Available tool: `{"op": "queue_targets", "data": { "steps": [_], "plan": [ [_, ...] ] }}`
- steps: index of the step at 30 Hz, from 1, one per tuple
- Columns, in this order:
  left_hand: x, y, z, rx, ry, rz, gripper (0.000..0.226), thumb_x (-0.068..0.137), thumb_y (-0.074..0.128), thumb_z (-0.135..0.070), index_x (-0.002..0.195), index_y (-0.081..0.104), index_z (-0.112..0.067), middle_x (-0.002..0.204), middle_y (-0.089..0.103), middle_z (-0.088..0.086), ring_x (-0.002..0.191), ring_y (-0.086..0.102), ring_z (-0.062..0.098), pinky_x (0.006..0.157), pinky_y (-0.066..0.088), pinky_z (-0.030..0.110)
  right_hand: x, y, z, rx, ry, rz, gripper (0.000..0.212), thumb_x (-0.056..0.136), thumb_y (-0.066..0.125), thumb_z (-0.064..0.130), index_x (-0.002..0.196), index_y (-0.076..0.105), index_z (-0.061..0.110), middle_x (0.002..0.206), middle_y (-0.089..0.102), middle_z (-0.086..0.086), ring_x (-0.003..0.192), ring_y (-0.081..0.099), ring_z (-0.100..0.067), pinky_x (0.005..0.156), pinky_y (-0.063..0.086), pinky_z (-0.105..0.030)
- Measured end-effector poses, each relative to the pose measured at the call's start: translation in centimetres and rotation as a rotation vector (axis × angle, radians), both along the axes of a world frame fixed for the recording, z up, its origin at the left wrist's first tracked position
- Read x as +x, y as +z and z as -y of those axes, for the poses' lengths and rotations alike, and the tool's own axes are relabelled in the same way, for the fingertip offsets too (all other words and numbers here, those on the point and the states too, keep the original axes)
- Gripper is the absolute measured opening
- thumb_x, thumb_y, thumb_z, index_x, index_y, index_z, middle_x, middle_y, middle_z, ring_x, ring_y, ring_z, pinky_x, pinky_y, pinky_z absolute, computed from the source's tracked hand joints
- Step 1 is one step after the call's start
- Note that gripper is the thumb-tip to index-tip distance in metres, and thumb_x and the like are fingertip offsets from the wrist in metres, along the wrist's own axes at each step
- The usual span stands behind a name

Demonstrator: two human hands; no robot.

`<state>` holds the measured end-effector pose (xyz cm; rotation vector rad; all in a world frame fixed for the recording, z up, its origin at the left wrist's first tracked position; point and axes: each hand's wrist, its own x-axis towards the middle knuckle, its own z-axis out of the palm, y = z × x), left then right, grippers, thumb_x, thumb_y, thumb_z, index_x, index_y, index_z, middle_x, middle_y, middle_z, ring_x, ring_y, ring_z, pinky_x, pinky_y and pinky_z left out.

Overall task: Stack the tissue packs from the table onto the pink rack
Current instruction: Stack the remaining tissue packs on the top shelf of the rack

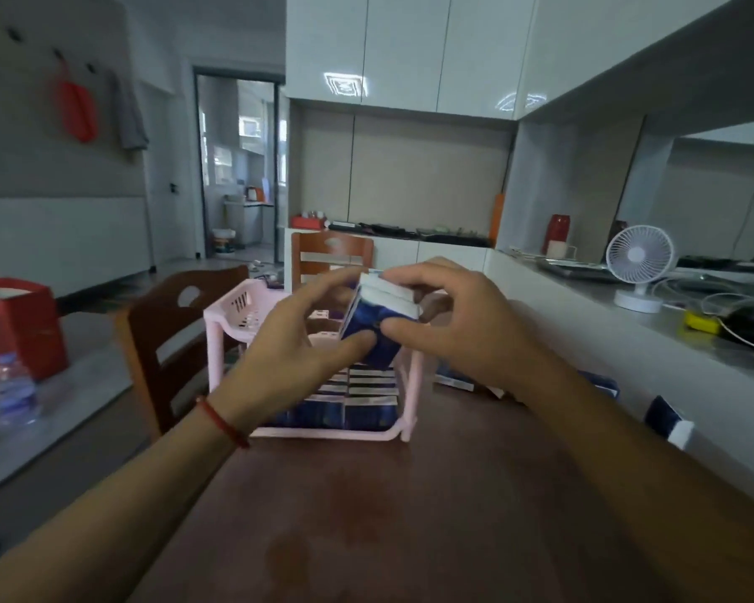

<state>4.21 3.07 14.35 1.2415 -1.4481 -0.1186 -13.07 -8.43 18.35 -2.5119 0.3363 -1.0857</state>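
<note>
A pink two-tier rack (413,398) stands on the brown table (410,515). Several blue-and-white tissue packs (358,406) fill its lower shelf. Above the rack, both hands hold a small bunch of blue tissue packs (377,319). My left hand (292,341) grips the bunch from the left, thumb on its front. From the right, my right hand (458,315) pinches it with fingers over its white top. More packs (453,378) lie on the table to the right of the rack, and one pack (669,420) sits at the table's right edge.
Two wooden chairs (166,341) stand behind and to the left of the rack. A grey counter on the right carries a white fan (638,263) and cables. On the left are a red box (22,324) and a water bottle (14,389).
</note>
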Motion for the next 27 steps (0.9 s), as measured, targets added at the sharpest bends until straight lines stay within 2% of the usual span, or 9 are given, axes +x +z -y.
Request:
{"op": "queue_targets", "data": {
  "steps": [3,7,13,15,17,19,22,24,27],
  "plan": [
    [3.1,1.8,0.3,0.035,0.073,-0.006,0.052,0.082,0.078,-0.012,0.128,0.059,-0.026,0.12,0.068,-0.009,0.114,0.063,0.009,0.095,0.056,0.036,2.8,1.6,0.4,-0.04,-0.035,0.009,0.044,0.086,0.074,0.034,0.128,0.062,0.027,0.118,0.06,0.012,0.101,0.057,0.001,0.072,0.049,-0.01],
    [6.9,2.8,2.8,0.222,0.212,-0.143,0.04,0.081,0.079,-0.013,0.113,0.058,-0.021,0.111,0.067,0.0,0.106,0.065,0.017,0.087,0.058,0.037,2.9,1.9,1.7,0.043,-0.127,0.261,0.026,0.094,0.064,0.023,0.12,0.065,0.024,0.112,0.064,0.013,0.096,0.058,0.005,0.07,0.046,-0.004],
    [8.8,2.7,6.8,0.491,0.149,-0.271,0.036,0.083,0.073,0.0,0.113,0.054,-0.009,0.116,0.066,0.015,0.106,0.066,0.03,0.093,0.056,0.052,0.7,-2.5,5.8,0.079,-0.278,0.346,0.025,0.093,0.06,0.004,0.115,0.066,0.016,0.114,0.065,0.006,0.097,0.059,0.0,0.075,0.045,-0.006],
    [8.8,2.5,7.8,0.526,0.186,-0.259,0.037,0.083,0.074,0.001,0.113,0.055,-0.008,0.116,0.066,0.017,0.107,0.066,0.032,0.094,0.056,0.052,-0.1,-4.7,7.3,0.118,-0.322,0.332,0.025,0.094,0.059,0.002,0.113,0.065,0.015,0.112,0.063,0.006,0.095,0.058,0.0,0.079,0.048,-0.012],
    [8.6,2.6,8.5,0.536,0.188,-0.258,0.038,0.083,0.073,0.003,0.115,0.055,-0.004,0.115,0.065,0.017,0.109,0.065,0.032,0.096,0.055,0.051,-0.9,-6.8,9.2,0.189,-0.372,0.298,0.024,0.094,0.059,0.002,0.112,0.065,0.016,0.111,0.064,0.005,0.096,0.061,-0.008,0.081,0.049,-0.022],
    [8.4,2.8,8.7,0.544,0.185,-0.222,0.036,0.085,0.071,0.004,0.117,0.056,-0.004,0.11,0.066,0.014,0.105,0.065,0.029,0.093,0.056,0.044,-1.7,-9.2,11.0,0.245,-0.42,0.261,0.024,0.093,0.06,0.003,0.112,0.067,0.017,0.111,0.067,0.003,0.099,0.064,-0.015,0.079,0.048,-0.024],
    [8.8,2.5,8.9,0.584,0.186,-0.074,0.037,0.085,0.072,-0.001,0.118,0.06,-0.01,0.104,0.067,0.005,0.096,0.065,0.02,0.079,0.056,0.03,-2.5,-13.4,12.4,0.293,-0.501,0.23,0.026,0.09,0.063,0.0,0.108,0.068,0.017,0.106,0.068,0.002,0.095,0.065,-0.016,0.072,0.045,-0.019],
    [9.2,2.2,9.2,0.609,0.222,0.051,0.043,0.08,0.077,-0.005,0.12,0.062,-0.011,0.108,0.07,0.006,0.1,0.066,0.021,0.086,0.057,0.035,-2.8,-16.3,12.7,0.314,-0.497,0.193,0.032,0.088,0.062,-0.007,0.104,0.066,0.02,0.107,0.065,0.001,0.093,0.063,-0.015,0.071,0.045,-0.019],
    [9.2,2.2,9.6,0.624,0.258,0.114,0.046,0.079,0.079,-0.008,0.121,0.062,-0.011,0.112,0.07,0.007,0.1,0.066,0.022,0.09,0.055,0.036,-3.1,-18.1,12.8,0.324,-0.446,0.089,0.038,0.086,0.062,-0.012,0.102,0.065,0.022,0.109,0.059,0.003,0.09,0.061,-0.008,0.068,0.047,-0.018]
  ]
}}
